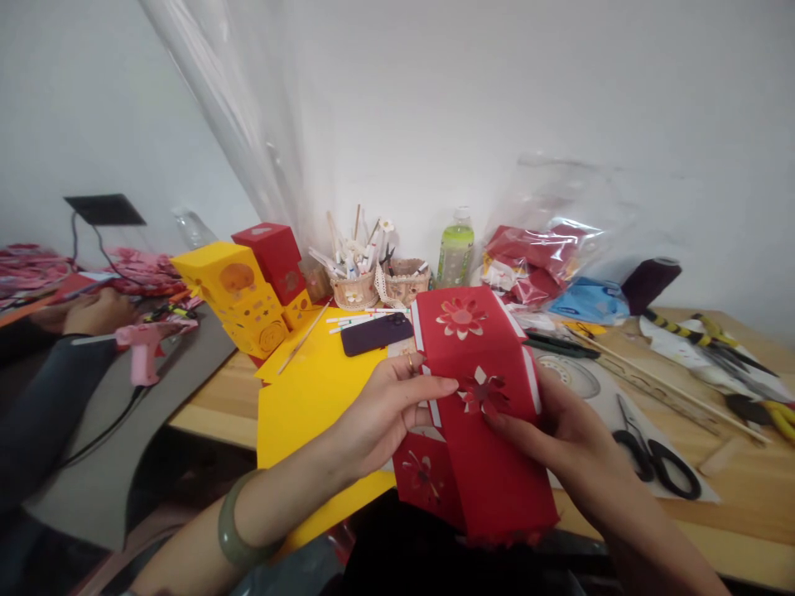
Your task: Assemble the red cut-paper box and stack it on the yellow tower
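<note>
Between my hands is a folded red paper sheet with flower-shaped cutouts and white strips along its edge tabs. My left hand pinches its left edge, thumb on the front near the middle flower. On the right side, my right hand grips the sheet with the thumb beside the same flower and the fingers hidden behind. A dark phone lies just beyond my left hand. Black-handled scissors rest to the right of my right hand.
Yellow sheets lie left of the red one. Behind stand yellow and red paper boxes, pen baskets and a bottle. Pliers lie far right. At left, another person's hand is near a pink glue gun.
</note>
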Available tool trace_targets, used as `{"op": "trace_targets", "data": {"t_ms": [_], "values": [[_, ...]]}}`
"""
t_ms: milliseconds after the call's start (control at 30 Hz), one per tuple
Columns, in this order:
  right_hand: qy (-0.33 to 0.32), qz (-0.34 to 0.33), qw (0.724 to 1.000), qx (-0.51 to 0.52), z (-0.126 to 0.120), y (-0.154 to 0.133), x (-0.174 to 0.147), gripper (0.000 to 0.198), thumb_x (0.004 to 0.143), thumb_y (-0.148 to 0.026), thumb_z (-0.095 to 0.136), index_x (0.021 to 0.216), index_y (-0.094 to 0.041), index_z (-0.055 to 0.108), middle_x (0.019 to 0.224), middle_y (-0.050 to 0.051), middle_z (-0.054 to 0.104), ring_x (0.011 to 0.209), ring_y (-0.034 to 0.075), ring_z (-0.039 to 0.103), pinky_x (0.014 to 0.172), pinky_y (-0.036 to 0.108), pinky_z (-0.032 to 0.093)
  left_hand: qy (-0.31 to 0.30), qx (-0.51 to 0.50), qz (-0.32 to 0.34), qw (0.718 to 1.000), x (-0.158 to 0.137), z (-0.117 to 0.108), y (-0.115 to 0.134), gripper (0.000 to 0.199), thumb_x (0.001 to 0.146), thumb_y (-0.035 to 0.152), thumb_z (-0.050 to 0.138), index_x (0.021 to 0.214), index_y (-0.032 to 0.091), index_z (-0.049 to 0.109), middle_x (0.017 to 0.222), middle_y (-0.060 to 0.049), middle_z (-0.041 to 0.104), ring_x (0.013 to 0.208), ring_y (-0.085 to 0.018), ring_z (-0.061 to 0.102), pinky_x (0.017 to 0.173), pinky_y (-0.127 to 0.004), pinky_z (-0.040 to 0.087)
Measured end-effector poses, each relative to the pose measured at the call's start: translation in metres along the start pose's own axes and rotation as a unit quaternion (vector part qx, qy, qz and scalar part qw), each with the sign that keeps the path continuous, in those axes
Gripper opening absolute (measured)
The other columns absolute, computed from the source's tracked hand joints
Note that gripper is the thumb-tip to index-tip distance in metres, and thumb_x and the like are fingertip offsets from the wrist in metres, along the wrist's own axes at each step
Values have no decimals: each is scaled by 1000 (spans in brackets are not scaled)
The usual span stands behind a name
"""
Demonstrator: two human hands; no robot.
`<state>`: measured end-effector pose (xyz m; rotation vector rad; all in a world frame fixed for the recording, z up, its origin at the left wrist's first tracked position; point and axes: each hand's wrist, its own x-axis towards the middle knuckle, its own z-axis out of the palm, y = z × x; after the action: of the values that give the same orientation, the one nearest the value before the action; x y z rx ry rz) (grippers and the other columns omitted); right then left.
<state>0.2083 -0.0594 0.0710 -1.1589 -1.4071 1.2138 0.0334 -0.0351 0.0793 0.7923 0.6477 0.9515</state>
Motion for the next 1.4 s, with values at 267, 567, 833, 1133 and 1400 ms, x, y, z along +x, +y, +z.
{"op": "trace_targets", "data": {"t_ms": [267, 567, 833, 1133, 1400], "values": [[-25, 30, 998, 51, 1, 1, 1, 40, 76, -41, 69, 112, -26, 58, 113, 5, 68, 85, 20, 68, 63, 27, 57, -8, 2, -42, 999, 3, -1, 4, 25, 60, 16, 74, 84, 10, 69, 77, -5, 70, 63, -12, 64, 61, -23, 55], [-33, 58, 996, 59, 3, 2, 3, 43, 76, -45, 68, 112, -25, 55, 111, 6, 67, 86, 21, 67, 59, 25, 56, 35, 28, -39, 998, 4, 1, 2, 25, 59, 19, 77, 81, 10, 68, 77, -5, 71, 62, -13, 65, 60, -24, 52], [-36, 50, 997, 39, 5, 2, 2, 44, 76, -46, 67, 112, -24, 53, 112, 7, 66, 88, 20, 67, 61, 25, 56, 59, 16, -52, 997, 2, 5, 3, 24, 58, 17, 79, 79, 12, 68, 76, -4, 71, 62, -14, 66, 58, -25, 53], [-34, 60, 997, 25, 4, 1, 2, 47, 76, -46, 67, 116, -25, 53, 112, 7, 67, 89, 22, 67, 63, 29, 57, 23, -15, -31, 999, 5, 2, 3, 27, 65, 24, 75, 89, 11, 69, 86, -7, 72, 73, -16, 66, 65, -27, 55], [-30, 73, 996, 43, 5, 1, 3, 51, 76, -45, 68, 120, -25, 52, 110, 7, 68, 87, 24, 69, 65, 32, 59, 14, -40, -46, 998, 6, 5, 2, 20, 64, 16, 75, 82, 12, 71, 80, -4, 73, 68, -14, 66, 65, -24, 52]]}}
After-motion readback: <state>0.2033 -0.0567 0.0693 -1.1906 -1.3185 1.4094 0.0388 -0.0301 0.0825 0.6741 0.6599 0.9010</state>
